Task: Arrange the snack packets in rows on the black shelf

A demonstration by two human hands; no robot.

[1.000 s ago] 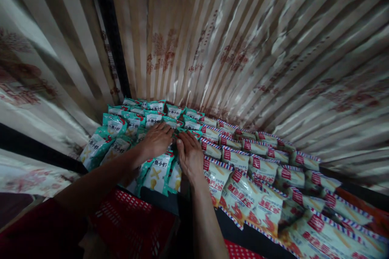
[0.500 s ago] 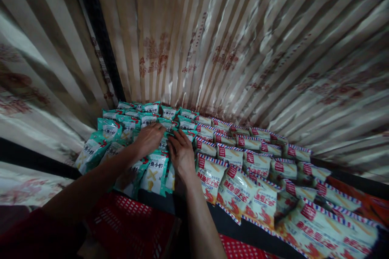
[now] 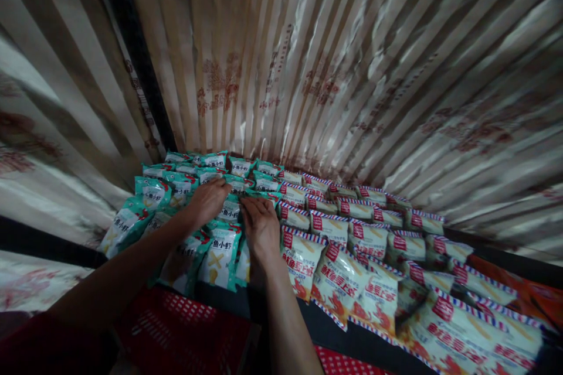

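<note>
Rows of teal-and-white snack bags (image 3: 220,252) stand on a dark shelf in the head view. In their midst, my left hand (image 3: 207,204) is closed, its fingertips at the upper left edge of one teal bag (image 3: 230,210). My right hand (image 3: 261,225) is closed at the same bag's right side, its fingers bent together and pointing left. The two hands are a short gap apart, with that bag's printed front showing between them. My fingers partly cover its edges and the bags around it.
Cream snack bags with red-and-blue striped edges (image 3: 334,278) fill the right side in rows. Orange packs (image 3: 523,293) lie at far right. Red plastic baskets (image 3: 185,328) sit below the dark shelf edge (image 3: 226,296). Striped, shiny sheeting (image 3: 316,58) hangs behind, beside a black post (image 3: 136,53).
The view has shifted slightly, so the bags appear a little lower and further left. Both hands remain at the same teal bag, with the left hand slightly further from the right.
</note>
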